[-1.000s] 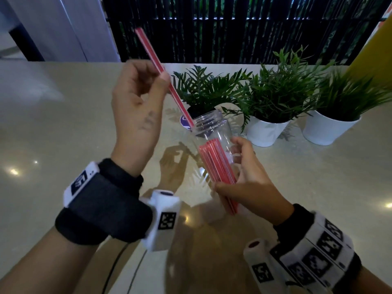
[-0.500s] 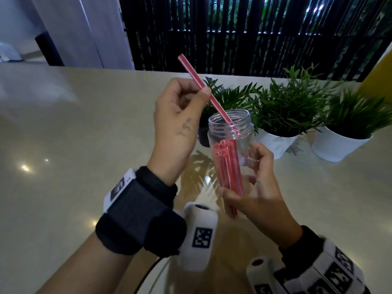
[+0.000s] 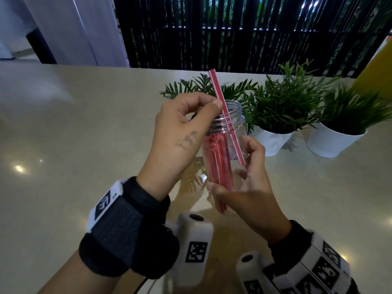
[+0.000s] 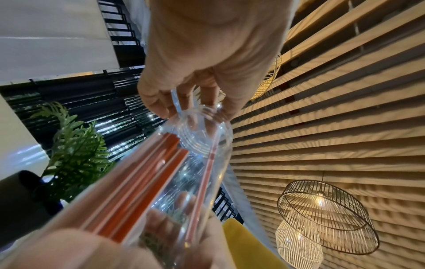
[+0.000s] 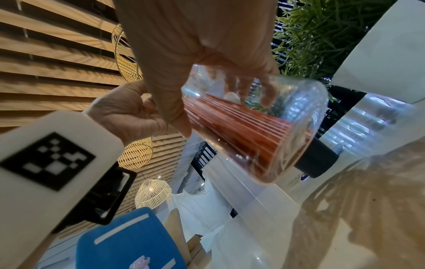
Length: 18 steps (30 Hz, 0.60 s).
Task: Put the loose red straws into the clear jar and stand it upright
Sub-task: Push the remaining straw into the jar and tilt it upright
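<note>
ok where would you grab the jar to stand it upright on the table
Grip the clear jar round its smooth lower wall, from the right side, where the right hand already holds it. The neck is ridged, and a straw pinched by the left hand sticks out of it, so coming from above would probably foul it.

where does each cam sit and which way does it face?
Head: above, facing forward and down at the table; both forearms, left hand, right hand.
Left wrist: faces up along the left hand's fingers toward the jar mouth.
Right wrist: faces up along the right hand gripping the jar.
Shared: wrist views both show jar, red straws, slatted ceiling.
</note>
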Available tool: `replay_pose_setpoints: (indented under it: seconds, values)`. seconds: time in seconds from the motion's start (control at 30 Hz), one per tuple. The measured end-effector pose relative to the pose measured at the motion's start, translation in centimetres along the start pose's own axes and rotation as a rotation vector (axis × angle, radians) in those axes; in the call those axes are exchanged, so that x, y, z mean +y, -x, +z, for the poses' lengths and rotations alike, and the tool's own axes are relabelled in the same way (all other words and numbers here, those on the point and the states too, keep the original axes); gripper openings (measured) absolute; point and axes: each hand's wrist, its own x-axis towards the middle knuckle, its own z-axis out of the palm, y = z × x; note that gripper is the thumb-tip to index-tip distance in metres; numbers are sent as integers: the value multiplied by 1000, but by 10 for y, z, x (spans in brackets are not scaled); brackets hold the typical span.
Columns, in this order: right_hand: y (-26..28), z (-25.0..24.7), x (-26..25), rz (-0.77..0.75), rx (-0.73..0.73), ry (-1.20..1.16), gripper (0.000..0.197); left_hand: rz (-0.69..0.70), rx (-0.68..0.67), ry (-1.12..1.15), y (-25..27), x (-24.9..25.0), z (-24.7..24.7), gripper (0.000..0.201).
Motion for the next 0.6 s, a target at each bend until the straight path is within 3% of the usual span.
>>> replay_pose_setpoints:
  seconds: [0.37,0.6]
  values:
    - [-1,-1,-7,0,-8,-27,89,18,55,19,-1,6,-1,16]
    - [-1,-2,-6,-20,30,-20,88,-16,66,49,11,-3,-5,61]
